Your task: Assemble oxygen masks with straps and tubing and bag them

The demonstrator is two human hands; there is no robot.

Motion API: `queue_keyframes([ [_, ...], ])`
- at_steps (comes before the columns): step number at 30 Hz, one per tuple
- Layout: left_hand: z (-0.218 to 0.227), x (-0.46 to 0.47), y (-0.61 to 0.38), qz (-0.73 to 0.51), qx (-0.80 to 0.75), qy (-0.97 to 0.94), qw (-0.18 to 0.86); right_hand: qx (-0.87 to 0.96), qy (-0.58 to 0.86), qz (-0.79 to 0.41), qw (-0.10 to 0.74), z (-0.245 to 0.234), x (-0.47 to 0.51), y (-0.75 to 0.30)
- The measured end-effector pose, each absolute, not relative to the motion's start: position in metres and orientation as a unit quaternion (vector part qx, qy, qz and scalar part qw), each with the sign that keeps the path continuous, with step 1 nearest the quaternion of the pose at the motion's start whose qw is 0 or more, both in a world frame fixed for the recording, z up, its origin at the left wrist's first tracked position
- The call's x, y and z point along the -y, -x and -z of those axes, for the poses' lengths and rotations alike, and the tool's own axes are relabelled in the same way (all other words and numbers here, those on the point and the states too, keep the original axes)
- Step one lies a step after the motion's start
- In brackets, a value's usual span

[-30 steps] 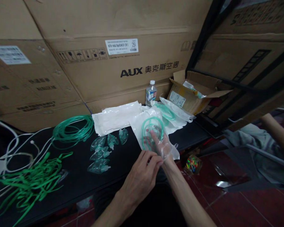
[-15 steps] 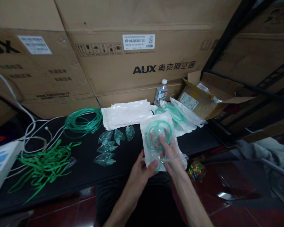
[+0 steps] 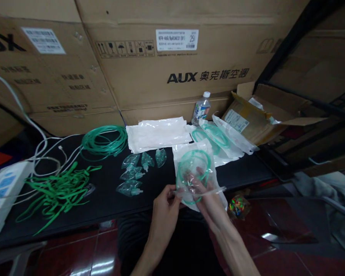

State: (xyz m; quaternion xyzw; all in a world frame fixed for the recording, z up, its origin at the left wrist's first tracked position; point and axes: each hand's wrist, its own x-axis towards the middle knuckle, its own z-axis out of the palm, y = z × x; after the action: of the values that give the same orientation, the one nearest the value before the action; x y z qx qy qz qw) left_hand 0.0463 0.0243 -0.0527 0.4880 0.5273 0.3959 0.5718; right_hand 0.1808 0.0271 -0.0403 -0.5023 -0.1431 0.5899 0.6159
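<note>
A white-backed clear pouch (image 3: 177, 151) lies at the table's front edge, its mouth facing me, with coiled green oxygen tubing (image 3: 208, 159) inside. My left hand (image 3: 167, 201) is closed, pinching the pouch's lower left edge by the opening. My right hand (image 3: 207, 195) reaches in through the mouth, under the clear flap; its fingers show through the film, stretched out and apart amid the coil. A clear mask seen earlier is hard to make out under them. Several clear green oxygen masks (image 3: 130, 188) lie on the black table to the left of the pouch.
Flat white pouches (image 3: 158, 134) lie behind the masks, filled pouches (image 3: 225, 140) at right beside a bottle (image 3: 201, 109) and an open carton (image 3: 247, 119). Leftward are a green tubing coil (image 3: 105, 141), green straps (image 3: 57, 191) and a power strip (image 3: 8, 195). Large cartons (image 3: 138, 84) wall the back.
My left hand has shifted slightly left to the pouch's edge at its mouth. My right hand's fingers have moved within the pouch, and the tubing coil has shifted. The view has tilted slightly.
</note>
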Motion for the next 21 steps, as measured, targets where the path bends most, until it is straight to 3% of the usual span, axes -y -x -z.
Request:
queue_keyframes([
  [8, 0.049, -0.025, -0.039, -0.372, -0.572, -0.525, 0.509, 0.262, 0.576, -0.58, 0.513, 0.038, 0.008, -0.196],
  [11, 0.051, -0.015, -0.033, -0.372, -0.567, -0.574, 0.459, 0.249, 0.588, -0.553, 0.535, 0.046, 0.004, -0.199],
  [17, 0.064, -0.003, -0.03, -0.425, -0.467, -0.739, 0.235, 0.193, 0.578, -0.506, 0.611, 0.054, -0.001, -0.184],
  [21, 0.066, 0.004, -0.035, -0.428, -0.443, -0.748, 0.246, 0.197, 0.572, -0.515, 0.606, 0.056, -0.01, -0.176],
])
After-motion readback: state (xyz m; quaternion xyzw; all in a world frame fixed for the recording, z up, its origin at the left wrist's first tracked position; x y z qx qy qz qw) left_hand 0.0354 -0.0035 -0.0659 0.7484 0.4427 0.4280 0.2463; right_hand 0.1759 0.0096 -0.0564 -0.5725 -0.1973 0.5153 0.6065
